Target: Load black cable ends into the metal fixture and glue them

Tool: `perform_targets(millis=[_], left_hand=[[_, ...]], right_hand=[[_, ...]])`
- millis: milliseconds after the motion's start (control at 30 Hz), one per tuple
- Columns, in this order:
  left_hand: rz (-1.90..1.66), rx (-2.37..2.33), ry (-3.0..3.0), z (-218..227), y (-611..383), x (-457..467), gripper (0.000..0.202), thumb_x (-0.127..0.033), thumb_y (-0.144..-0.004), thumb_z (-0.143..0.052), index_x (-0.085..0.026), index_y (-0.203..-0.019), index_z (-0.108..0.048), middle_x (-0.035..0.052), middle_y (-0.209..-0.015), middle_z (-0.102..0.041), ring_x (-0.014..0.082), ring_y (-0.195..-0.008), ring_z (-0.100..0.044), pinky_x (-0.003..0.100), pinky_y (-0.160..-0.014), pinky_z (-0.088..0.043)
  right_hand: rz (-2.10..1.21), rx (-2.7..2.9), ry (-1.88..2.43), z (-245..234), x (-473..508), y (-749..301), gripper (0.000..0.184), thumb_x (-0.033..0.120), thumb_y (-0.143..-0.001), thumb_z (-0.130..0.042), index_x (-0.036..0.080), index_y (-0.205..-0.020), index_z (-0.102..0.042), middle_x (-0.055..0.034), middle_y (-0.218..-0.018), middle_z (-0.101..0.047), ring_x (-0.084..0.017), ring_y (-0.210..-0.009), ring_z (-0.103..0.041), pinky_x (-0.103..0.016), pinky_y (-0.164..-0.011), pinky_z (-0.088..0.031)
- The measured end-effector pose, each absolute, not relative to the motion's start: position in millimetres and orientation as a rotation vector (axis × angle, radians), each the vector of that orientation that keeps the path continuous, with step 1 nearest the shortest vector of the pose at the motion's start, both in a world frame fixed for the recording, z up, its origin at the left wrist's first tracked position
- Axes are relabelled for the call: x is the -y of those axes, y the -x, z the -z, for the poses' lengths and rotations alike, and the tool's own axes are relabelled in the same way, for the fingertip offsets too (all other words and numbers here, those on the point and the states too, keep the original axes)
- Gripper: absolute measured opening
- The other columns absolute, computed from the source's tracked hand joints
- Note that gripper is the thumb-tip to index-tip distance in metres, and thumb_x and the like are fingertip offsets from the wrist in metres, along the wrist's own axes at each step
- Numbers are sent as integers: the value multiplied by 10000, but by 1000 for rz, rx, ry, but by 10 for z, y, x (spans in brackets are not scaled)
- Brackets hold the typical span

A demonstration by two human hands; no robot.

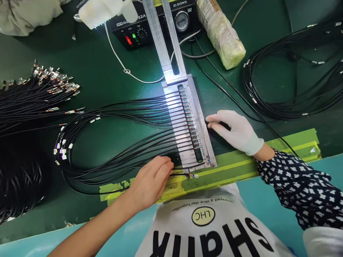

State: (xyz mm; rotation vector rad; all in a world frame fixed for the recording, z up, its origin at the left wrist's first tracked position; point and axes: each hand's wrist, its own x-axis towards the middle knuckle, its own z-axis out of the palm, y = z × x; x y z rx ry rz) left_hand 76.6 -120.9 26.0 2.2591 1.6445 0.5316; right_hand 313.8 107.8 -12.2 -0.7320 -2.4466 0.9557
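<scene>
Left edge of tabletop (107,71): wire bundle (32,100) with metal terminals, fanned toward the centre. Left of centre: looped wires (107,142) running rightward into the jig (187,121), one per slot, terminals lined up along its channel. Near front edge: left hand (150,180), bare, grip pinched together on one wire (184,174) at the jig's lowest slot, terminal just past the jig's front corner over the yellow strip (241,166). Right of jig: right hand (237,130), gloved, fingers spread and laid flat against the jig's right rim, clamped on nothing. Back edge: control box (139,32) with green lamp lit, gauge (182,20), wrapped roll (222,34). Right edge: cable coil (294,82). Judged best practice for seating: wire kept straight and level with its slot, terminal aligned with the row above, jig steadied from the right, neighbouring wires left undisturbed.
</scene>
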Motion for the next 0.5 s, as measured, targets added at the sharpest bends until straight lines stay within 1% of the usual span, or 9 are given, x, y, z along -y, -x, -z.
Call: perform_targets(millis=[67, 167, 233, 300, 433, 500], left_hand=[[-455, -1751, -2294, -207, -815, 1182, 165, -87, -942, -566, -106, -1106, -553, 115, -984, -649, 206, -879, -611, 321, -743, -544], [-459, -1759, -2344, -100, -924, 1131, 253, -140, -943, -599, -94, -1184, -540, 123, -1026, -663, 224, -894, -620, 356, -768, -556], [-487, -1738, -2352, -39, -991, 1099, 313, -109, -941, -572, -94, -1250, -522, 135, -1076, -662, 226, -927, -619, 358, -788, -558], [-501, -1725, -2336, -3, -1022, 1075, 336, -68, -935, -536, -111, -1268, -522, 139, -1103, -655, 220, -947, -612, 349, -796, -555], [-584, -1612, -2359, -6, -936, 1072, 324, -35, -931, -512, -127, -1239, -556, 123, -1074, -666, 204, -905, -595, 340, -774, -539], [-658, -1552, -2351, -23, -840, 1099, 365, -18, -923, -521, -109, -1275, -561, 122, -1066, -677, 206, -926, -598, 347, -815, -542]], right_hand=[[-951, 2447, 738, 121, -1079, -3137, 179, 250, -994, -605, 234, -1130, -721, -4, -999, -727, -203, -951, -671, -350, -907, -502], [-942, 2449, 752, 122, -1075, -3136, 191, 265, -998, -595, 235, -1140, -720, -9, -1021, -730, -210, -966, -673, -362, -917, -508], [-938, 2448, 757, 124, -1072, -3136, 196, 273, -999, -591, 239, -1144, -719, -13, -1034, -733, -217, -973, -676, -373, -923, -513], [-939, 2446, 758, 127, -1070, -3137, 199, 285, -997, -592, 245, -1143, -720, -15, -1039, -734, -222, -977, -678, -383, -924, -517], [-947, 2441, 778, 128, -1069, -3137, 209, 307, -999, -582, 258, -1145, -723, -21, -1050, -735, -240, -995, -679, -410, -933, -523], [-955, 2439, 783, 124, -1069, -3135, 211, 308, -999, -577, 260, -1144, -723, -23, -1045, -737, -244, -992, -679, -416, -930, -524]])
